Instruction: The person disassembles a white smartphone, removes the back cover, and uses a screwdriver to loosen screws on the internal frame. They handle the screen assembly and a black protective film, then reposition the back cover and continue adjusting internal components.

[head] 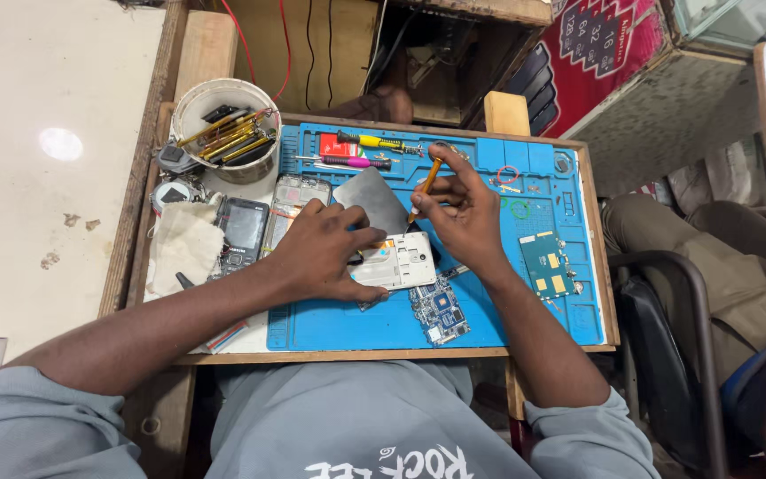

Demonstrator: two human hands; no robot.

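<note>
Left hand (321, 253) gripping white phone frame (398, 261), right hand (461, 213) pinching yellow-handled tool (425, 188), red carton (597, 49) behind

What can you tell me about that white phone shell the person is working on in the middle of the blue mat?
The white phone shell looks like a plastic housing, lying flat on the blue mat with its inner side up. It is rectangular with rounded corners, and small cut-outs show in its surface. The left hand rests on its left end and pins it down. The right hand holds a yellow-handled screwdriver whose tip meets the shell's upper edge. A blue circuit board lies just below it; whether they touch is unclear.
</note>
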